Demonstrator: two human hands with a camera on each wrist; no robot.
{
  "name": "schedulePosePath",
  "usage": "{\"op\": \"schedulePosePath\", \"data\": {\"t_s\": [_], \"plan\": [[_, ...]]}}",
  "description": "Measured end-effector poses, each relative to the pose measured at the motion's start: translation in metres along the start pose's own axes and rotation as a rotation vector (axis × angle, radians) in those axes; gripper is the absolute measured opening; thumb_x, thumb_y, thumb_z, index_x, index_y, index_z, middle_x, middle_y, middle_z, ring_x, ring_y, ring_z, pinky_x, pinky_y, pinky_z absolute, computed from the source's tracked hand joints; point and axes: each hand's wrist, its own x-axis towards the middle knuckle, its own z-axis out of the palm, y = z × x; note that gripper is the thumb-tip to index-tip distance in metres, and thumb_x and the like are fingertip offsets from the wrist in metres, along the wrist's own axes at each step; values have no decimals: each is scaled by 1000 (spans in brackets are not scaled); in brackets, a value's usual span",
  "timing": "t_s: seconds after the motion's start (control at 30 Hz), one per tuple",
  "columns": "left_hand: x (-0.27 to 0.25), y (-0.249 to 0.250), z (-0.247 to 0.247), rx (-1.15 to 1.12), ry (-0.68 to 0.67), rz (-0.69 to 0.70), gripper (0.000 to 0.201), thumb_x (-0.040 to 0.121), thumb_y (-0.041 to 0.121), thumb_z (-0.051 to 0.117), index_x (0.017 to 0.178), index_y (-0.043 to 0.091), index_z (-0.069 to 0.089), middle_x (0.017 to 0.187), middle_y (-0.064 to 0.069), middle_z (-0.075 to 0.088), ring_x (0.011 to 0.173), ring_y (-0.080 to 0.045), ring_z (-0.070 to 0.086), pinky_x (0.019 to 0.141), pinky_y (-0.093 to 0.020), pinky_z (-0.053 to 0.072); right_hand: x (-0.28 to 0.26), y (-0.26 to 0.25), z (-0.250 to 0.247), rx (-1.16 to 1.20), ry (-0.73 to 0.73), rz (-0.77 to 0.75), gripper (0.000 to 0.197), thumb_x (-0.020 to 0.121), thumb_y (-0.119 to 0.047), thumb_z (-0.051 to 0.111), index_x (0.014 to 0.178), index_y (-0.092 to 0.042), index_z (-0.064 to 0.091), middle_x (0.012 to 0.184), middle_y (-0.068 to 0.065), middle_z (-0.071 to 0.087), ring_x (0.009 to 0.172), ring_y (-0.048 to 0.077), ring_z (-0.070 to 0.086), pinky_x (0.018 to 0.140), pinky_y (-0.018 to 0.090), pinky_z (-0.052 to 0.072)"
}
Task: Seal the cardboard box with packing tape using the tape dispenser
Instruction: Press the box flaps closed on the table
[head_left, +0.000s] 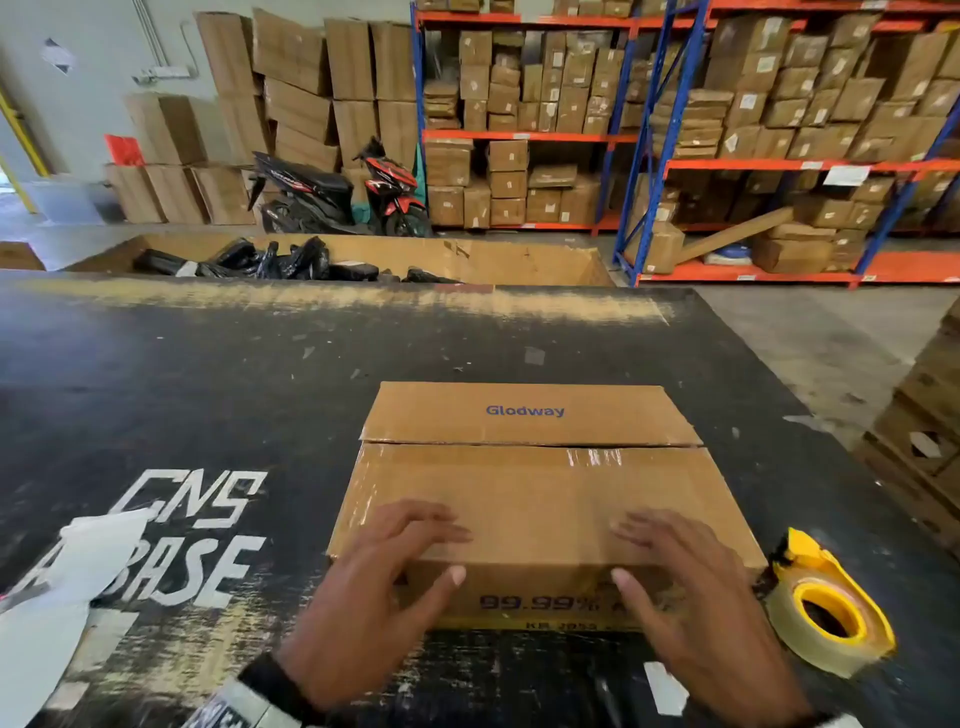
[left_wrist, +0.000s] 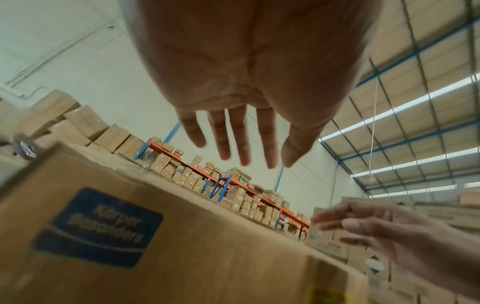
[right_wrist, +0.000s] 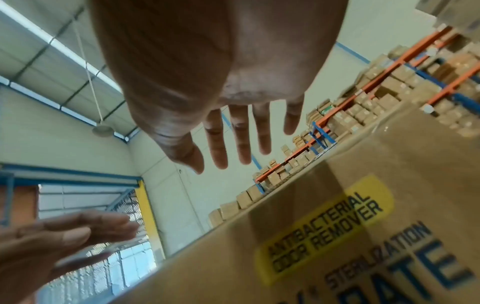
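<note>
A brown cardboard box (head_left: 540, 499) printed "Glodway" lies on the black table (head_left: 208, 389) with its top flaps folded down. A short patch of clear tape shows on the right part of the centre seam. My left hand (head_left: 395, 566) and right hand (head_left: 675, 577) are over the box's near edge with fingers straight and spread, holding nothing. In the wrist views the left hand (left_wrist: 246, 82) and right hand (right_wrist: 221, 82) hang above the box (left_wrist: 182, 257) with a gap. A yellow tape dispenser (head_left: 826, 608) with a clear roll lies on the table just right of the box.
A white plastic bag (head_left: 67, 587) lies at the table's left front. Beyond the far edge stands a large open carton (head_left: 519, 260) holding black parcels. Stacked cartons (head_left: 924, 441) rise at the right. Racks of boxes and a motorcycle (head_left: 337, 192) fill the background.
</note>
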Motion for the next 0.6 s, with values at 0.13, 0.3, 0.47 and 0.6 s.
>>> {"op": "schedulePosePath", "data": {"t_s": [0.13,0.3,0.47,0.6], "plan": [[26,-18,18,319,-48,-62,53,91,65,42,141,49,43,156,17,36,143,-6,33,122,-46,24,36,20,13,-322,-262,152,66,86,-71,27,143,-43,41,158,-12,35,149,20,24,119,53,22],[9,-42,29,399,-91,-74,56,94,69,27,144,47,43,155,16,39,142,-9,38,121,-49,27,15,30,36,-408,-264,177,67,89,-71,17,147,-44,39,160,-11,34,150,23,24,119,54,20],[30,-15,34,346,-59,-117,51,89,60,51,136,41,51,146,14,42,134,-7,40,120,-44,24,2,23,39,-402,-257,190,65,93,-68,17,150,-42,35,161,-10,32,152,23,19,120,54,15],[79,8,65,296,-120,-37,71,88,57,53,153,36,34,165,4,24,153,-17,20,125,-49,16,3,22,37,-400,-261,192,66,92,-68,17,149,-42,36,160,-10,34,151,24,20,119,55,15]]}}
